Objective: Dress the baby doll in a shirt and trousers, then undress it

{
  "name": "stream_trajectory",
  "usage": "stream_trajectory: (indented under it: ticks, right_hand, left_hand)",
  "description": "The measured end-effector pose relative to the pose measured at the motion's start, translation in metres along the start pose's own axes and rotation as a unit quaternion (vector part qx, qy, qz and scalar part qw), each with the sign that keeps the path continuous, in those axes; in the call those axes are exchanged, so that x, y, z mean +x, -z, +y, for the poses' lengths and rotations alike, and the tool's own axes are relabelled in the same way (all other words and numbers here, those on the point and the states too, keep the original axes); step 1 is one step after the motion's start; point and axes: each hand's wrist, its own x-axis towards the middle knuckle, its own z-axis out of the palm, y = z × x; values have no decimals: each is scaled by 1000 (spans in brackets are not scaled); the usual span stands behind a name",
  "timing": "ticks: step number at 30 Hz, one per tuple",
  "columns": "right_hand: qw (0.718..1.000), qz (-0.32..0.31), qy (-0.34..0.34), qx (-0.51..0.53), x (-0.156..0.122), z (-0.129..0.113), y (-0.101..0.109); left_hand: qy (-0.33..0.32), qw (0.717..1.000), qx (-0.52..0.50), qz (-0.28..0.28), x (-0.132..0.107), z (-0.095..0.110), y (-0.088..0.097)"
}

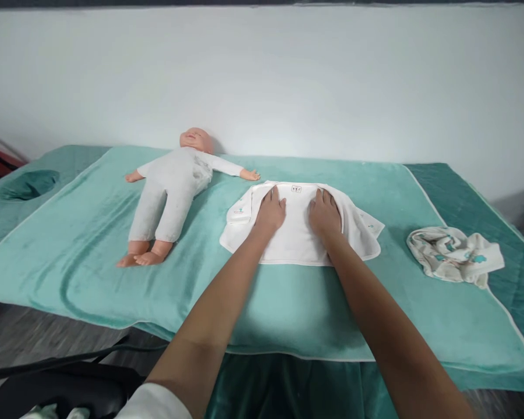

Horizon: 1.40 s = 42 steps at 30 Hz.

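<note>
A white baby garment (pixel 297 237) lies folded flat on the light green blanket (pixel 87 244) in the middle of the bed. My left hand (pixel 271 210) rests palm down on the garment's left half, fingers stretched out. Pressed flat on the right half is my right hand (pixel 324 214), fingers also extended. Neither hand grips anything. A baby doll (pixel 172 195) in a pale grey suit lies on its back to the left, arms spread, head toward the wall.
A crumpled patterned cloth (pixel 456 255) sits on the blanket at the right. A dark green bed cover (pixel 467 203) shows beyond the blanket, with a round hole (pixel 28 184) at the far left. A white wall runs behind. Dark chair parts (pixel 56 384) are at lower left.
</note>
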Motion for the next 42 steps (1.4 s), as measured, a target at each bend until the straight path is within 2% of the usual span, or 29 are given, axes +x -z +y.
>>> stream_trajectory:
  ticks: [4,6,9,11,12,19,26,29,42]
  right_hand:
    - [1000,3,-6,0,2,-6,-3]
    - [1000,19,11,-9,0,-11,-2]
    - [992,27,122,-14,-7,-18,1]
    - [978,10,210,-1,-12,-20,2]
    - [973,-3,229,8,-13,-21,1]
    - [988,-81,131,-11,-11,-19,-5]
    - [995,-78,50,-42,8,-39,-6]
    - [996,-72,24,-41,14,-48,-9]
    - [998,-43,32,-18,9,-42,-15]
  left_hand:
    - [19,1000,5,-19,0,2,0]
    - [24,1000,14,-15,-4,4,0]
    - [16,999,40,5,-13,6,-1]
    - [6,998,51,22,-20,7,-2]
    - [4,998,52,28,-23,7,-1]
    - [10,998,45,38,-39,8,5]
    - [-4,997,51,63,-50,7,4]
    - [-6,997,50,57,-50,6,4]
    - [1,997,51,50,-41,4,8]
